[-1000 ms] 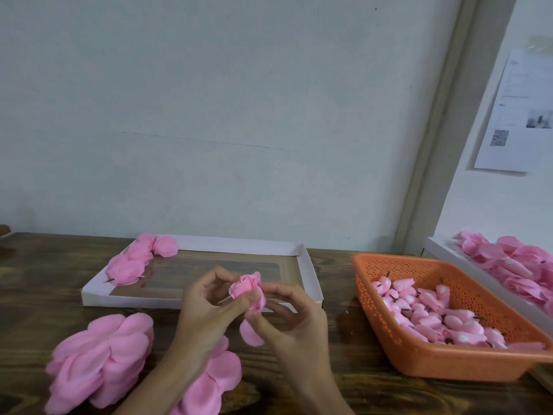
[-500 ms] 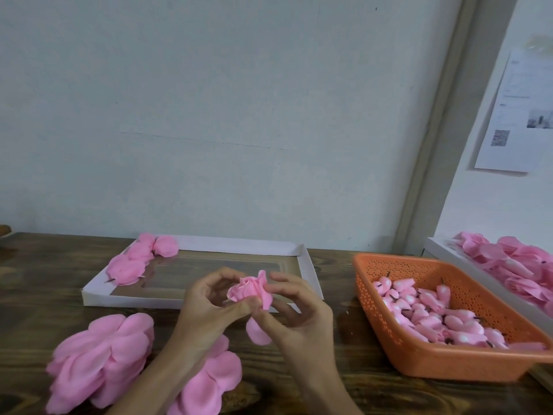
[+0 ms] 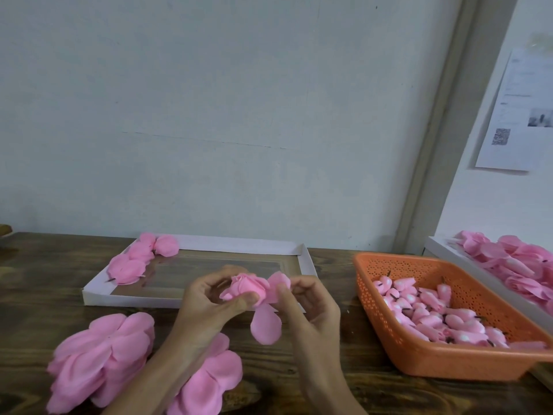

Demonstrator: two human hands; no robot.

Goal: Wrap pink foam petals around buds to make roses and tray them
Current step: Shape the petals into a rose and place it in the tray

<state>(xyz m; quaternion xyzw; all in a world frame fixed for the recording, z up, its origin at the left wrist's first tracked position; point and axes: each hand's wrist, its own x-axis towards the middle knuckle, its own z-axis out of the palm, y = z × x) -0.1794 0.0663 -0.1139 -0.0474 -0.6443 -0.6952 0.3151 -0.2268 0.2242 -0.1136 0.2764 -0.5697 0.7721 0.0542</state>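
Note:
My left hand (image 3: 209,298) pinches a half-wrapped pink foam rose (image 3: 247,287) between thumb and fingers, above the table's middle. My right hand (image 3: 308,304) pinches one of its loose petals (image 3: 278,287) at the rose's right side; another petal (image 3: 265,324) hangs down below. Behind the hands lies a white tray (image 3: 98,296) with a few finished roses (image 3: 131,265) in its far left corner. Stacks of flat pink petal sheets (image 3: 98,357) lie at the front left, one stack partly under my left forearm.
An orange mesh basket (image 3: 419,357) filled with pink buds (image 3: 434,313) stands at the right. Beyond it a second white tray (image 3: 443,250) holds several roses (image 3: 514,259). The wooden table (image 3: 39,280) meets a pale wall close behind. A printed sheet (image 3: 520,115) hangs on the right wall.
The rose has turned in my hands and spread wider. My right hand moved from under the rose to its right side and now pinches a petal there.

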